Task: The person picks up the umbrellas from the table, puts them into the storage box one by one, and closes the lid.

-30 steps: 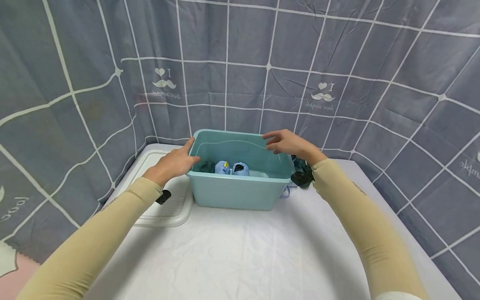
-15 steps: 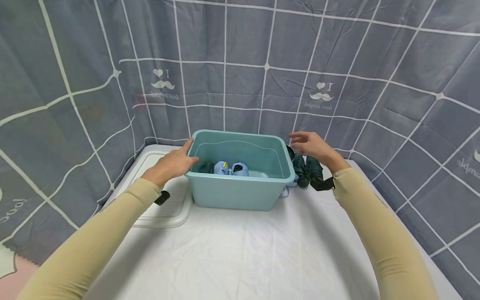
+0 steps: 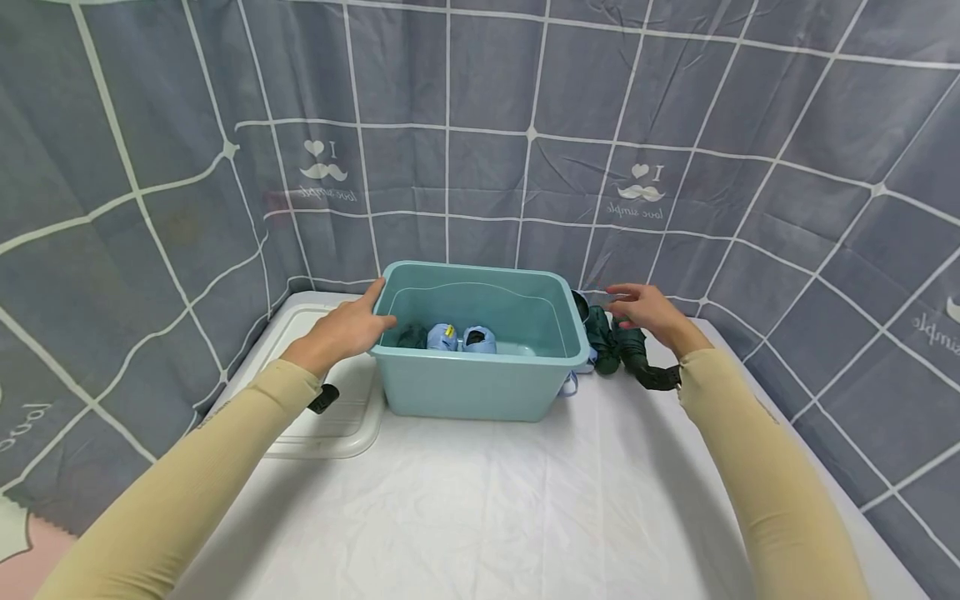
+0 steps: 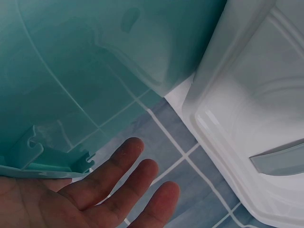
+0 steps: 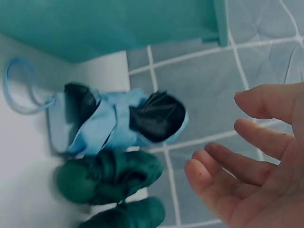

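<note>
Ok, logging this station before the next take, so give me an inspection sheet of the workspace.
Surface: white tablecloth, creased.
Job's things: teal bin holding light blue folded umbrellas; dark green folded umbrellas and one light blue folded umbrella lie right of it.
Clutter: white lid left of the bin.
Hands: left hand rests on the bin's left rim; right hand open above the green umbrellas.
Cables: nothing seen.
Surroundings: grey grid-pattern curtain.
</note>
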`<state>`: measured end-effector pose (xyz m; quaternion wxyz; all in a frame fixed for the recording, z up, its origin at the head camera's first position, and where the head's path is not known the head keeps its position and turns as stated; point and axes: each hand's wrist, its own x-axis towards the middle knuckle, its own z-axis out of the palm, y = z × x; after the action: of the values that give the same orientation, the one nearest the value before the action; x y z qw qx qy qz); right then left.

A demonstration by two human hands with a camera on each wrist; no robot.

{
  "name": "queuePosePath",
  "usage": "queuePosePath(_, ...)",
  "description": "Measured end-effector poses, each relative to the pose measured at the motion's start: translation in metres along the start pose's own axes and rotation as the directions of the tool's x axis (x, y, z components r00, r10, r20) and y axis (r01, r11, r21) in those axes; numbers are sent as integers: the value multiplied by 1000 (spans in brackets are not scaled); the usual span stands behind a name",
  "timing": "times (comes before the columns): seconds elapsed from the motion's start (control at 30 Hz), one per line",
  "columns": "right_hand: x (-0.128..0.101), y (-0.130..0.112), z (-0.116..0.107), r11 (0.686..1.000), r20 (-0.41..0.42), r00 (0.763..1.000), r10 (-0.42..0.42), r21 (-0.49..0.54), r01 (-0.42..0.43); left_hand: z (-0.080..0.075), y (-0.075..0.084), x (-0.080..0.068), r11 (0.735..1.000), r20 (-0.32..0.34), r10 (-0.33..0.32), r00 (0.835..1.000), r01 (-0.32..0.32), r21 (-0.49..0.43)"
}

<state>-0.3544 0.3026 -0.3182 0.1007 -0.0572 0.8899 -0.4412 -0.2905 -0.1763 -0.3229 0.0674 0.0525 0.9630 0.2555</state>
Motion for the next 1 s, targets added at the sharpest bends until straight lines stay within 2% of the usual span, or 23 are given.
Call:
queuePosePath(0.2, 5, 22, 0, 1000, -8, 1000, 25, 17, -25, -1, -1, 0, 1000, -2, 0, 1000, 0, -5)
queuePosePath(0.53, 17, 47, 13, 992, -4, 994, 105, 67, -105, -1, -2, 0, 1000, -3, 6, 1000, -6, -5)
queuePosePath(0.73, 17, 56, 18, 991, -56, 991, 122, 60, -118, -1, -1, 1, 1000, -1, 12, 1000, -12, -9)
queuePosePath(1.0, 12, 38, 35, 999, -53, 998, 29, 37, -27, -2, -2, 1, 1000, 5, 5, 1000, -5, -12)
